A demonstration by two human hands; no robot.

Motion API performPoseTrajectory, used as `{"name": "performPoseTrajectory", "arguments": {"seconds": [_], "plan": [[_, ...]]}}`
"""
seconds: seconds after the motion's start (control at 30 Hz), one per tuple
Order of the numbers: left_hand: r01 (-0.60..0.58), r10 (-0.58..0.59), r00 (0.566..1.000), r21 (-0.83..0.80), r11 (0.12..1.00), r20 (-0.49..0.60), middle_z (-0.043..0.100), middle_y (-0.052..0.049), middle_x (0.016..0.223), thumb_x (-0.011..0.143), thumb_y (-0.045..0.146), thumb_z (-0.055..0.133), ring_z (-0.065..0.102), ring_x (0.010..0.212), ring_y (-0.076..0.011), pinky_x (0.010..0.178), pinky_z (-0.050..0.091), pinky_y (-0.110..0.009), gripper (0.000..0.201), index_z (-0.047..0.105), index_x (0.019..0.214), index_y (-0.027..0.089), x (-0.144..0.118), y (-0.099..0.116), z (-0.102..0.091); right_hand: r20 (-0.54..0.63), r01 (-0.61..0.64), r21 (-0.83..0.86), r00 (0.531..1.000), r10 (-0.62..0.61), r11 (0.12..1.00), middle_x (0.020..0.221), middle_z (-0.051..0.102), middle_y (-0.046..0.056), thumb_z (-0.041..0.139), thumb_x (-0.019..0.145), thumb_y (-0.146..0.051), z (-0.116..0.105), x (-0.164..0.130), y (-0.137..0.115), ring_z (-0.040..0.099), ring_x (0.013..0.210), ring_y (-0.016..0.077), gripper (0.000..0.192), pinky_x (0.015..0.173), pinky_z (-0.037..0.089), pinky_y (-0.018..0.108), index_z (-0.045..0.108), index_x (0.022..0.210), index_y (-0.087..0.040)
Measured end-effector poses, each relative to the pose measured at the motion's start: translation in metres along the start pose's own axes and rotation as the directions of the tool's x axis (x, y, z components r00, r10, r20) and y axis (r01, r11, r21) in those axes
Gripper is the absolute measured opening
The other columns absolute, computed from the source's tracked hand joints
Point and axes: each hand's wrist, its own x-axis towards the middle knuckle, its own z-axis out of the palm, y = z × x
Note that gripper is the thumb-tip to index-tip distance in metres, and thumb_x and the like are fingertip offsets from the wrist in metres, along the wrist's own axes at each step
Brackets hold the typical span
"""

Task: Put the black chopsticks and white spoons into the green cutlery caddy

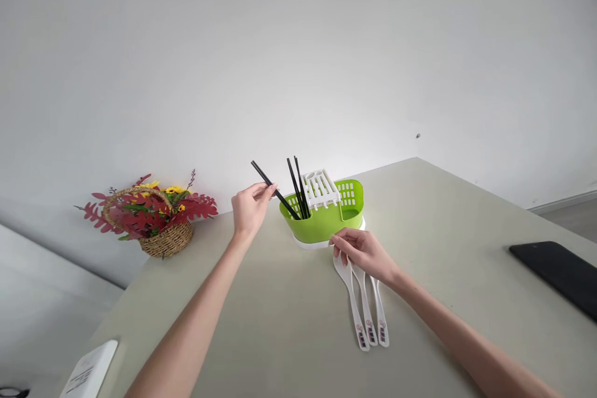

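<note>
Head view: left of centre in the frame, the left hand (252, 208) pinches slim black chopsticks (285, 203) between thumb and fingertips. They slant down to the right, upper ends rising past the fingers, lower ends inside the left part of a green holder (321, 231) at the middle of the frame. More black chopsticks (297, 188) stand in that same part, leaning slightly left. A white slotted rack (323, 198) sits tilted across the holder's middle, and a white base (308, 245) shows beneath it.

Just below and right of the holder, the right hand (366, 252) has its fingers bent and drawn together over the upper ends of three white spoons (365, 310); whether it grips anything, I cannot tell. The spoons lie side by side on the pale table (448, 249), their printed handle ends pointing toward the bottom of the frame.

At left stands a wicker basket (168, 240) of red and yellow flowers (153, 206). A white box (91, 370) lies at lower left, and a black phone (555, 273) at the right edge.
</note>
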Motion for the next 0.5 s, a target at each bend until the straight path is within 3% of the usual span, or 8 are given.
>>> {"name": "performPoseTrajectory", "arguments": {"seconds": [0.17, 0.27, 0.5], "plan": [[-0.002, -0.02, 0.992, 0.183, 0.983, 0.121, 0.082, -0.007, 0.088, 0.084, 0.051, 0.074, 0.078, 0.09, -0.029, 0.085, 0.058, -0.037, 0.029, 0.076, 0.075, 0.023, 0.021, -0.026, 0.03, 0.038, -0.018, 0.008, 0.999, 0.017, 1.0, 0.077, 0.073, 0.003, 0.061, 0.093, -0.064, -0.001, 0.003, -0.001, 0.06, 0.055, 0.0117, 0.047, 0.056, 0.048, 0.025, 0.069, 0.089, -0.018], [-0.002, -0.027, 0.989, 0.202, 0.979, 0.143, 0.082, -0.005, 0.087, 0.082, 0.055, 0.074, 0.077, 0.088, -0.0289, 0.082, 0.056, -0.036, 0.032, 0.076, 0.074, 0.024, 0.028, -0.034, 0.042, 0.044, -0.022, 0.019, 0.999, 0.021, 1.0, 0.077, 0.074, 0.003, 0.061, 0.093, -0.065, -0.002, 0.005, -0.001, 0.06, 0.055, 0.0116, 0.048, 0.056, 0.048, 0.025, 0.069, 0.09, -0.019], [-0.14, 0.102, 0.986, 0.333, 0.932, 0.129, 0.077, -0.008, 0.097, 0.09, 0.059, 0.065, 0.068, 0.081, -0.0224, 0.079, 0.05, -0.034, 0.039, 0.08, 0.097, 0.023, 0.026, -0.047, 0.052, 0.023, -0.02, 0.022, 1.0, 0.019, 1.0, 0.077, 0.074, 0.003, 0.061, 0.092, -0.066, -0.008, 0.006, -0.004, 0.061, 0.055, 0.0113, 0.048, 0.054, 0.048, 0.025, 0.068, 0.089, -0.019]]}}
